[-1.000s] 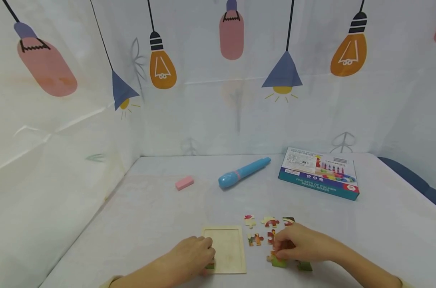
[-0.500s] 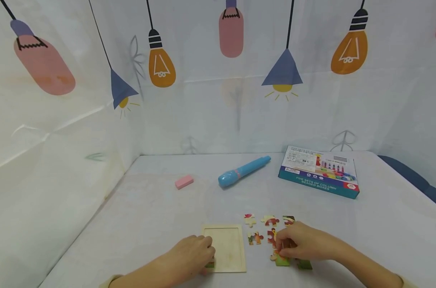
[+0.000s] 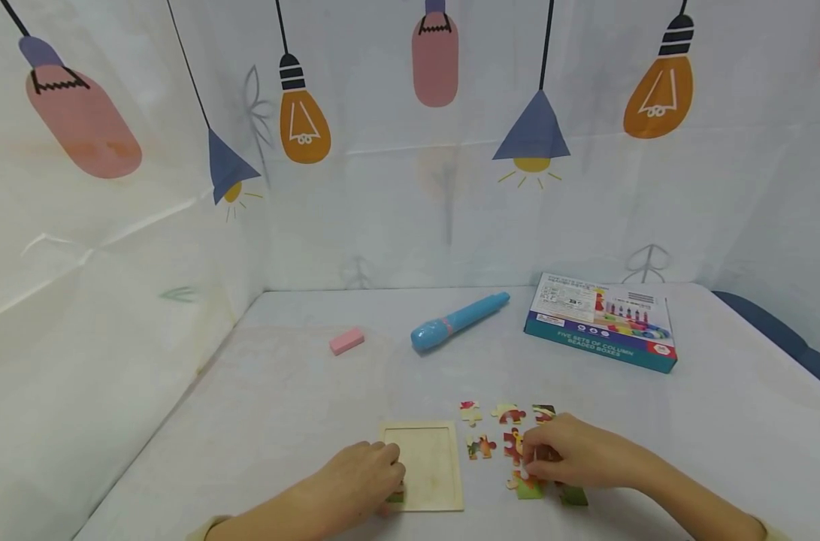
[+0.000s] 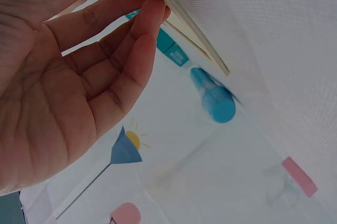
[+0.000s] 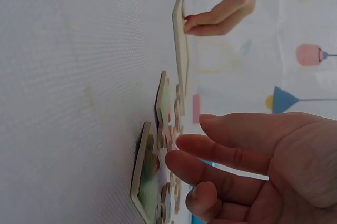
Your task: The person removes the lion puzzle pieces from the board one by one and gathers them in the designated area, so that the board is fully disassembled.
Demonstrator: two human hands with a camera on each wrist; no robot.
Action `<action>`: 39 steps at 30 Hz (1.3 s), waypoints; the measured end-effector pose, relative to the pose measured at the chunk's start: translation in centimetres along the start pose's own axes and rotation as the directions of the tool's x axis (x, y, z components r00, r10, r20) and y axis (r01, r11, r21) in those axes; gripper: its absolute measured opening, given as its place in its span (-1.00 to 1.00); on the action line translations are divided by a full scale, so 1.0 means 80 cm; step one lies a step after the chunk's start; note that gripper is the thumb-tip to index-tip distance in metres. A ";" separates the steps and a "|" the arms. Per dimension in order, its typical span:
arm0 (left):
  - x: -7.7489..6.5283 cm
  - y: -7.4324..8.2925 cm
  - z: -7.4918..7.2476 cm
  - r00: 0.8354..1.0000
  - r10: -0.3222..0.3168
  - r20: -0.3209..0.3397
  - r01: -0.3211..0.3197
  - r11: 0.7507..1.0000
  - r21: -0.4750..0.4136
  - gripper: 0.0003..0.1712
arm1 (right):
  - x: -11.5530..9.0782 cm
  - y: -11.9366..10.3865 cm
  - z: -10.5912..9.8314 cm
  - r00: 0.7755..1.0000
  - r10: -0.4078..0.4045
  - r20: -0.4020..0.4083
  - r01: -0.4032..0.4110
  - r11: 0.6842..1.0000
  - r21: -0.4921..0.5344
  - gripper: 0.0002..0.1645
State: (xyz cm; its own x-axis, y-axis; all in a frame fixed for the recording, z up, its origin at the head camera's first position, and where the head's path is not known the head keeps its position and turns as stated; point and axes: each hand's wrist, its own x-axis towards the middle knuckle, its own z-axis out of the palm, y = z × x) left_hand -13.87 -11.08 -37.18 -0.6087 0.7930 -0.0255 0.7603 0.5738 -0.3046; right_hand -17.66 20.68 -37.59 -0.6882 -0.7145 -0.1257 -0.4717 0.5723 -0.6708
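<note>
A shallow wooden puzzle tray (image 3: 428,466) lies on the table before me. My left hand (image 3: 358,477) holds it at the near left corner, thumb by the near edge and fingertips over the side. A green puzzle piece (image 3: 395,497) sits in that corner, partly hidden by the hand. To the right of the tray, my right hand (image 3: 582,454) hovers low over loose jigsaw pieces, fingers loosely bent. Its fingertips are by a green-bottomed piece (image 3: 528,488); in the right wrist view thumb and fingers (image 5: 181,166) stand apart. Whether they touch a piece is hard to tell.
More pieces lie in rough rows, including a flower-printed one (image 3: 470,413) and a dark green one (image 3: 573,495). Farther back are a pink block (image 3: 346,341), a blue microphone-shaped toy (image 3: 458,323) and a flat box (image 3: 600,321). A lamp-printed curtain (image 3: 382,225) hangs behind.
The green-bottomed piece has shifted slightly right, closer to its neighbours. My right hand has moved a little right and up from it. The left hand stays on the tray.
</note>
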 end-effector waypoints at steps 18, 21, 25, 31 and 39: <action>0.002 0.000 -0.002 0.999 -0.040 0.019 0.041 0.996 -0.084 -0.67 | 0.002 -0.007 0.003 0.998 -0.028 -0.064 0.022 0.995 -0.097 -0.93; 0.002 0.000 -0.001 0.999 -0.048 0.018 0.049 0.994 -0.099 -0.66 | 0.003 -0.011 0.004 0.995 -0.035 -0.088 0.024 0.992 -0.120 -0.94; 0.000 -0.001 -0.001 0.997 -0.076 0.023 0.078 0.986 -0.149 -0.63 | 0.006 -0.019 0.005 0.989 -0.055 -0.134 0.034 0.988 -0.153 -0.96; -0.002 -0.005 -0.002 0.993 -0.106 0.042 0.112 0.979 -0.173 -0.60 | 0.020 -0.028 0.012 0.985 -0.065 -0.159 0.036 0.983 -0.182 -0.96; -0.004 -0.011 -0.001 0.991 -0.086 0.103 0.104 0.977 -0.188 -0.44 | 0.031 -0.039 0.023 0.955 -0.198 -0.220 0.131 0.949 -0.285 -0.97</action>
State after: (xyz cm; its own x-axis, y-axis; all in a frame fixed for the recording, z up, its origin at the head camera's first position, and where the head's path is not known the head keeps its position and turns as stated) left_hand -14.31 -11.82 -36.84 -0.6918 0.7156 -0.0967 0.7218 0.6815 -0.1209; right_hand -16.85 16.41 -37.16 -0.6856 -0.7070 0.1735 -0.6951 0.5649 -0.4447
